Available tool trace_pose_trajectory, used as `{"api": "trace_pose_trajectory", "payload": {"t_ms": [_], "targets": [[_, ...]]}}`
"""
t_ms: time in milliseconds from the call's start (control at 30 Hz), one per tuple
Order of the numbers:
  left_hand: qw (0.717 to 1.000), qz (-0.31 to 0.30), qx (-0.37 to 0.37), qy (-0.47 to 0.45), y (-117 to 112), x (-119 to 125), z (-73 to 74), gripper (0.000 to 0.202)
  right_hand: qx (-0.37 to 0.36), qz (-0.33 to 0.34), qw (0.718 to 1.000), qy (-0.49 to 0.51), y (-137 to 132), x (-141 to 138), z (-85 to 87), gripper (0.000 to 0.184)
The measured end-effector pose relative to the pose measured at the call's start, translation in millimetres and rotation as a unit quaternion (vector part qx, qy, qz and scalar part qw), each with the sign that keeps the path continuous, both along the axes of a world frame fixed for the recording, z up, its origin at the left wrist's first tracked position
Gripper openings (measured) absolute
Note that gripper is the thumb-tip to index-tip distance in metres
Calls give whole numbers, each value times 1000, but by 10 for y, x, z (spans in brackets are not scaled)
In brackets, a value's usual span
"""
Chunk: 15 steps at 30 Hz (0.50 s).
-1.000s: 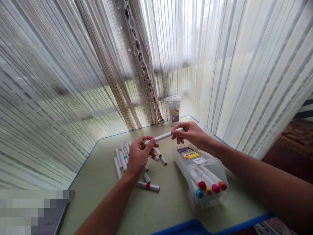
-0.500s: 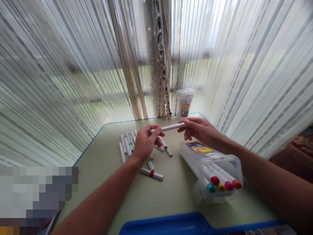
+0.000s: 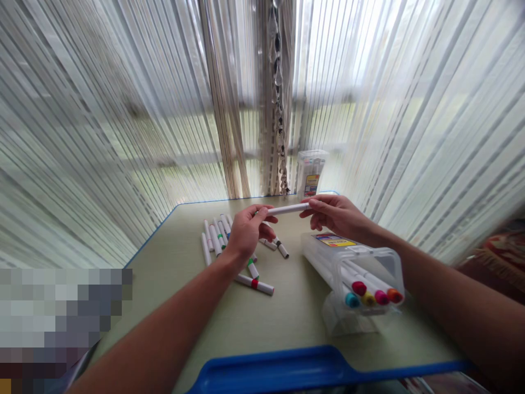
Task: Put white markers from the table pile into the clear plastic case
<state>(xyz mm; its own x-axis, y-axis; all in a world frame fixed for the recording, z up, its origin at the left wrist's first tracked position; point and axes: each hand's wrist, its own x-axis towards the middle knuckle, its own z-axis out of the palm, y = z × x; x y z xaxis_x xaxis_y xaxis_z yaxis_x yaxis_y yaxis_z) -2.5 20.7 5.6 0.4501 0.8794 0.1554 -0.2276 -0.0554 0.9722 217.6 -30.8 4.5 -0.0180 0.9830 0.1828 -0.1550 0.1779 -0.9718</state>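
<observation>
Both hands hold one white marker [image 3: 289, 208] level above the table. My left hand [image 3: 246, 232] pinches its left end and my right hand [image 3: 334, 214] pinches its right end. Below the left hand, several loose white markers [image 3: 217, 235] with coloured bands lie on the pale green table [image 3: 266, 323]; one with a red band [image 3: 255, 283] lies nearest me. A clear plastic marker case [image 3: 356, 271] lies on its side under my right forearm, with coloured caps [image 3: 371, 295] showing at its open end.
A second clear marker box [image 3: 310, 172] stands upright at the far table edge by the curtains. Sheer striped curtains [image 3: 123, 120] close in the table on three sides. A blue table rim [image 3: 287, 366] runs along the near edge. A pixelated patch covers the lower left.
The view has swung a little; both hands keep the same marker between them, now held more level. The loose markers and the case have not moved.
</observation>
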Motion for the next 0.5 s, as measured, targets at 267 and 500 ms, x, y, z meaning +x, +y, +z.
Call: {"api": "trace_pose_trajectory", "payload": {"t_ms": [267,500], "targets": [[999,6,-6,-51,28,-32,2,31,-12,23,999,32,-49,-79,93,32],[999,19,15,-35,20,-27,0,30,-13,18,999,26,-3,-58,19,33]]}}
